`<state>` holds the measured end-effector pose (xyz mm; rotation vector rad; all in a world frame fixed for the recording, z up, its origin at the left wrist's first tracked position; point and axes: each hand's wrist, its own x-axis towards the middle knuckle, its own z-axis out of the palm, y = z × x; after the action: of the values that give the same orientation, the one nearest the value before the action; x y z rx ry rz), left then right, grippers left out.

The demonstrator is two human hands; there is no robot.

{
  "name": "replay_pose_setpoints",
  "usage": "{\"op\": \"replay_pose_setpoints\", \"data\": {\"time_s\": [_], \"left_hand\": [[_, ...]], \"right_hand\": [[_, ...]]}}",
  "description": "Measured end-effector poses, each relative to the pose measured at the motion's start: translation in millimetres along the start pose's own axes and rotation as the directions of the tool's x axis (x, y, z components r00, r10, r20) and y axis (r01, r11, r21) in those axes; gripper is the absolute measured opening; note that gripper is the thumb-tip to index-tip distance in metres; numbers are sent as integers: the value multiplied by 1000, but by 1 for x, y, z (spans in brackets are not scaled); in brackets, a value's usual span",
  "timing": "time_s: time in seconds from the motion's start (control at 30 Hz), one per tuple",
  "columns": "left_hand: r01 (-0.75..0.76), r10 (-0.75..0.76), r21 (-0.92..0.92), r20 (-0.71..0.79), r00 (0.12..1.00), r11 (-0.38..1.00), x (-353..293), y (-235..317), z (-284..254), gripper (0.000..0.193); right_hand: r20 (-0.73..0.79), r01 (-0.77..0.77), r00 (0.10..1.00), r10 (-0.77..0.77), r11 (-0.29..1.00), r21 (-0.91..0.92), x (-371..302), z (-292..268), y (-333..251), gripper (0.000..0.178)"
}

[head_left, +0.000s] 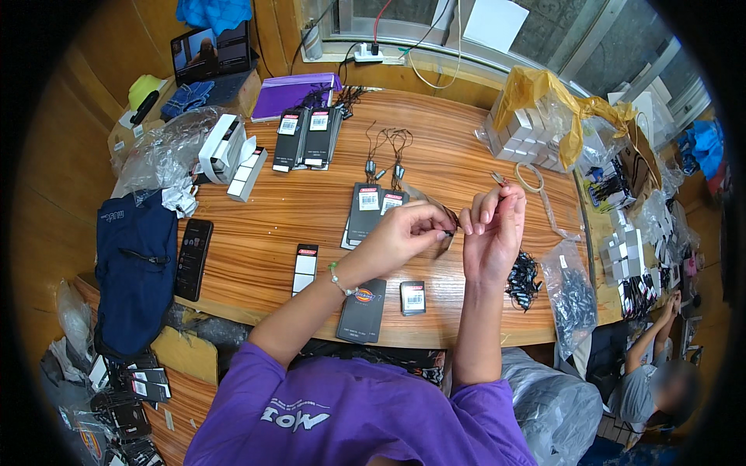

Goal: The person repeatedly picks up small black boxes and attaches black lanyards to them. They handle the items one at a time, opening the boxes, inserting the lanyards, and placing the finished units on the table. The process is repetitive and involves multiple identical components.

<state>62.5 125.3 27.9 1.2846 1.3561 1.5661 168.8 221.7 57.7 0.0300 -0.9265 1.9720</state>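
My left hand [416,231] is closed in a pinch on a dark hang tag [446,245], which is seen nearly edge-on and partly hidden. Beside it, my right hand [495,229] is raised with curled fingers. A small metal-tipped tool with red on it, like snips [499,179], pokes up from those fingers. The two hands' fingertips almost meet; any cord between them is too fine to see. Beyond my left hand lie stacks of black hang tags [364,212] with white stickers and looped cords [398,140]. Nearer me are a grey-black tag stack [362,314] and small stickered cards [413,298].
Black cords [524,281] lie piled at right, next to a plastic bag [571,291] of more. White boxes [522,132] and a tape roll [529,177] sit behind. At left are a phone [193,259] and a navy bag [136,264]. Another person [645,380] sits far right.
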Motion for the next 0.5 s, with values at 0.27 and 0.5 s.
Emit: {"op": "replay_pose_setpoints", "data": {"time_s": [0.27,0.5], "left_hand": [[-116,184,332,-181,966,936,-1,25,-22,13],[-190,293,418,-199,935,889,-3,39,-30,17]], "right_hand": [[-44,26,998,-34,985,-170,-11,-6,4,10],[-19,-167,986,168,953,-254,-23,-1,20,7]]}}
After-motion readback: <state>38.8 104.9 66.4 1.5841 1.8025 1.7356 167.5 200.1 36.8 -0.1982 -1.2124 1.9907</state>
